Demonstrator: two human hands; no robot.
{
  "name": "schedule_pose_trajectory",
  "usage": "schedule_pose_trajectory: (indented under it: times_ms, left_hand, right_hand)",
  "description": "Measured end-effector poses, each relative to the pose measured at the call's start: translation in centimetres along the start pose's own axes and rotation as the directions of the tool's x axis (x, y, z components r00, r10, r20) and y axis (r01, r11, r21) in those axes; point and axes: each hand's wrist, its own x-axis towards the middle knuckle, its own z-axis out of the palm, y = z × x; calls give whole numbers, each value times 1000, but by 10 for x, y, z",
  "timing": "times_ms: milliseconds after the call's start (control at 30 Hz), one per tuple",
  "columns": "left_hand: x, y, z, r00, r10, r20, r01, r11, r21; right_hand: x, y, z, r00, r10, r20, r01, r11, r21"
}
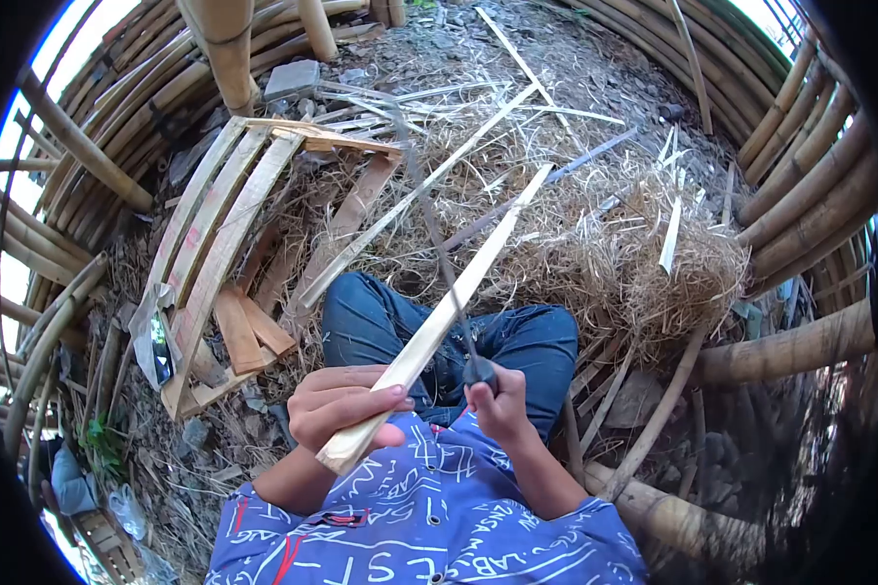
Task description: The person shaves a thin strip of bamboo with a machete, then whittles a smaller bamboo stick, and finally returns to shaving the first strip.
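Observation:
My left hand (349, 402) grips a long pale bamboo strip (415, 356) near its wide lower end, thumb laid along the top. The strip slants up and away to the right, narrowing to a point over the shavings. In my right hand (500, 402) is the dark handle of a long, thin-bladed knife (425, 200). Its narrow blade reaches forward and slightly left, crossing the strip in this view just ahead of the handle. Both hands are held close to my body, over my lap and crossed legs (371, 317) in dark trousers.
A heap of curly shavings (605, 244) lies before my legs, with loose strips (429, 214) across it. To the left sits a slatted wooden frame (219, 244). Bamboo pole walls (810, 185) curve around both sides, and a thick post (219, 54) stands at the upper left.

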Motion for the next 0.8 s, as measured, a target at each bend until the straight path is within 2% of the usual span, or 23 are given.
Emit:
schedule_pose_trajectory:
  times_ms: [67,133,200,267,300,333,400,467,533,600,700,767,800]
  left_hand:
    - [-4,5,1,999,-34,-7,34,999,4]
    - [-9,4,4,989,-82,-126,84,996,11]
    - [-13,5,5,980,-93,-174,96,995,9]
    - [-14,6,5,945,-94,-314,63,992,-109]
    - [-7,7,5,947,-97,-305,68,992,-105]
    - [-10,4,6,957,-173,-233,169,985,-39]
    - [-13,0,11,963,-117,-241,107,993,-53]
    - [-14,3,10,959,-152,-241,137,987,-80]
    - [-8,4,13,929,-212,-304,157,968,-195]
    - [-6,5,13,929,-215,-301,156,966,-208]
    - [-4,7,6,946,-235,-225,220,971,-90]
    - [-4,7,4,951,-219,-218,210,976,-63]
    - [-5,6,4,958,-200,-207,193,980,-54]
  right_hand:
    - [6,-9,-4,998,-49,40,52,997,-64]
    - [13,-6,-7,987,-155,46,161,964,-210]
    - [19,6,-13,999,-44,-20,37,966,-256]
    - [23,45,-22,979,170,-115,-175,984,-39]
    - [25,64,-31,979,168,-114,-174,984,-43]
    - [27,82,-40,974,168,-152,-179,982,-66]
    - [41,85,-52,974,142,-176,-161,982,-100]
    - [40,79,-53,973,124,-192,-158,971,-177]
    - [39,78,-49,967,145,-208,-182,969,-169]
    - [42,76,-44,967,136,-214,-171,973,-154]
    - [25,38,-26,968,171,-181,-186,980,-67]
    - [15,10,-14,967,203,-150,-207,978,-5]
    - [12,-3,-10,994,70,-84,-77,993,-86]
